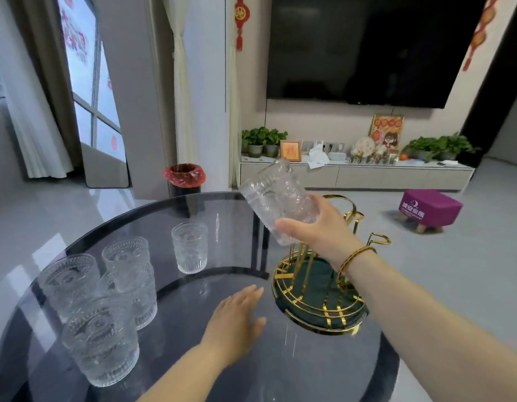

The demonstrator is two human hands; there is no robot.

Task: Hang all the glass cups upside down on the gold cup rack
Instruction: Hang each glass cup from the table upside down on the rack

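The right hand (312,227) grips an embossed glass cup (276,201) by its lower part, lifted and tilted over the gold cup rack (321,288), its mouth end angled down toward the wrist and its base pointing up and away. The cup is clear pressed glass with beaded and ribbed relief, and holds nothing. The rack has a round dark green tray base ringed and crossed by gold wire, with curved gold hooks rising from it; no cup hangs on it. It sits at the right edge of a round smoked-glass table (193,358). Five matching cups stand upright and empty on the table: one alone (190,247) near the middle, four clustered (106,303) at the left. The left hand (237,317) lies flat and spread on the tabletop, holding nothing
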